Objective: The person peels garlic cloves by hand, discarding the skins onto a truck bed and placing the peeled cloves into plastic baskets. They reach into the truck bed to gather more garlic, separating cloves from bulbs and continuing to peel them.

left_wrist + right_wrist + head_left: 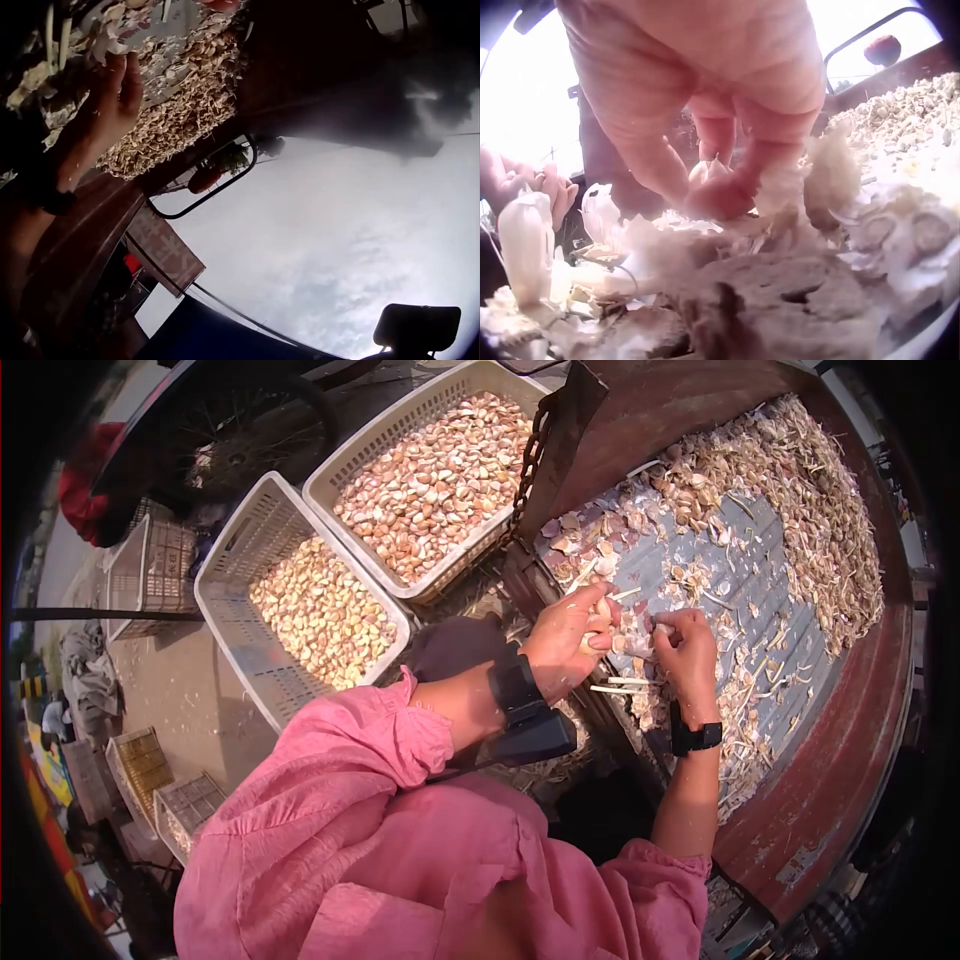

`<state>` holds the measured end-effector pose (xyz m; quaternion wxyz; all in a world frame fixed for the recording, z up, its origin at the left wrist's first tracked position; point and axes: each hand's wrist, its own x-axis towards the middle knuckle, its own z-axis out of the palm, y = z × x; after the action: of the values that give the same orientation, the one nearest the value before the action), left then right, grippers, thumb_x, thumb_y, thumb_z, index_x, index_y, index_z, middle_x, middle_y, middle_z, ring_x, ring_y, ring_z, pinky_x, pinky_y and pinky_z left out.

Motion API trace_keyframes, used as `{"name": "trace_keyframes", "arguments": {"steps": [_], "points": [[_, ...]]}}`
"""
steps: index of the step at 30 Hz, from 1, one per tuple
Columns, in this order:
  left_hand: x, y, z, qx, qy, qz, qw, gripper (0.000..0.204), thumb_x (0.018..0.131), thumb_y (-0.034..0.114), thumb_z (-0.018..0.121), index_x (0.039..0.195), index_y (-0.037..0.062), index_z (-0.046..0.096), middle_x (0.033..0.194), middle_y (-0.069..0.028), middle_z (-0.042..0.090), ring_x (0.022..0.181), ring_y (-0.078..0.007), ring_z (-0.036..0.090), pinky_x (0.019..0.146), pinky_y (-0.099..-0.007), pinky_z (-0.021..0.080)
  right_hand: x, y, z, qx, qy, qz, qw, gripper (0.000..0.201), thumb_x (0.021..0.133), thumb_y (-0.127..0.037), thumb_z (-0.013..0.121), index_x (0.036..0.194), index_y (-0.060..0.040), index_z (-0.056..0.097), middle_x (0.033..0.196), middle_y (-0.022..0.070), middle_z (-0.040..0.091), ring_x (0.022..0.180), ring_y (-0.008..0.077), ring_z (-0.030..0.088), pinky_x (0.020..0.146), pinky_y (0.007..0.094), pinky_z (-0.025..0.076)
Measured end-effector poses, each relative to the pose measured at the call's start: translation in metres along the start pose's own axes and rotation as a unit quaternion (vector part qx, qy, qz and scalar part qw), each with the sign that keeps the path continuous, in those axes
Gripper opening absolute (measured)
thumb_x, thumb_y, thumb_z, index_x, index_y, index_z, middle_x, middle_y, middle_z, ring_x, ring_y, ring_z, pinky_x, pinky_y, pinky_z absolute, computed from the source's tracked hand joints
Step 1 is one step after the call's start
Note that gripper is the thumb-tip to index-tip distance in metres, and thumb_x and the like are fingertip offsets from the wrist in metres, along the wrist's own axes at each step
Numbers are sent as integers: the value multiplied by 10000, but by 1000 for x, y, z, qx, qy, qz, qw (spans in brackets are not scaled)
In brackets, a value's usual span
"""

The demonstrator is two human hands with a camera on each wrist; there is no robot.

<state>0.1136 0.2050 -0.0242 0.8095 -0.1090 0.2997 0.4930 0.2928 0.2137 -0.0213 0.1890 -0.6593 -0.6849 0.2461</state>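
Note:
My left hand [566, 643] is over the edge of the metal bed [655, 565], its fingers curled round garlic cloves [601, 617]. Just to its right, my right hand [688, 658] is low over scattered garlic skins [740, 715], thumb and fingertips together. The right wrist view has the right hand [705, 97] close up, pinching a pale garlic clove [707, 171] that its fingers partly hide. Cut garlic stems [625, 686] lie between the hands. In the left wrist view the right hand [105, 112] reaches in beside pale skins.
Two plastic crates stand left of the bed: one of pinkish cloves [430, 485], one of paler cloves [325, 615]. A heap of garlic pieces [825, 540] lines the bed's far right side. A rusty chain [530, 460] hangs by its corner. Smaller crates [150, 575] stand farther left.

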Motion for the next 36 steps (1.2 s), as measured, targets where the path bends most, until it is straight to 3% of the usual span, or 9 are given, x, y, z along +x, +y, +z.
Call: {"name": "trace_keyframes", "arguments": {"steps": [4,5,7,8,11,15,19,25,36], "points": [[-10,69,-38,-116,73,74,988,156,855,195,483,860,43,448,747,-94,496,540,-114,466,423,-194,373,-39,8,-16,252,41,119,960,210,718,-33,593,926,-13,583,714,-23,495,570,28,430,515,168,364],[1,100,-48,-151,-1,100,984,267,846,295,495,799,52,393,713,-102,477,622,-164,485,536,-245,438,-51,-13,-22,307,59,119,942,241,727,-26,593,965,-5,561,705,-31,489,584,20,429,522,157,359],[0,147,-41,-35,45,221,974,761,732,587,497,1241,83,241,1180,-188,331,1017,-347,430,878,-598,261,-71,-43,-23,313,58,85,944,274,725,-7,590,994,1,536,723,-26,491,601,23,436,529,156,364],[8,164,-52,-26,95,224,970,931,695,614,519,1334,157,19,1286,-190,208,1185,-373,256,890,-648,169,-83,-57,-24,315,63,54,945,310,724,12,587,1024,8,510,740,-21,494,618,26,444,537,155,369],[-14,129,-46,174,133,185,958,769,800,473,488,1295,-3,141,1240,-194,294,1107,-272,396,855,-454,377,-106,-102,-14,192,161,-65,966,404,672,49,611,1049,3,474,864,69,526,648,84,479,563,198,422],[-111,25,-18,332,-186,-13,925,364,881,275,436,1104,-10,471,935,-65,571,814,-117,556,660,-204,448,-131,-134,-12,53,239,-212,946,464,627,57,636,1054,-24,473,873,107,539,674,182,531,573,249,449],[-146,-14,-21,345,-224,45,910,278,836,171,529,1055,-1,525,936,-38,577,817,-79,544,640,-186,437,-156,-134,-4,-64,245,-235,938,450,631,53,632,1043,-32,474,937,140,541,812,271,553,588,307,467],[-182,-5,-28,411,-258,-6,874,263,812,154,561,1011,-18,555,912,-72,591,803,-113,570,693,-244,489,-203,-148,-28,201,136,-175,954,365,651,32,638,1002,-5,541,892,92,542,758,174,566,593,261,475],[-232,-8,-44,494,-305,-137,803,253,789,128,591,989,-25,565,864,-79,600,736,-112,585,676,-225,491,-262,-160,-41,43,63,-288,955,217,636,50,590,848,7,568,760,93,548,609,179,576,513,242,481]]}}
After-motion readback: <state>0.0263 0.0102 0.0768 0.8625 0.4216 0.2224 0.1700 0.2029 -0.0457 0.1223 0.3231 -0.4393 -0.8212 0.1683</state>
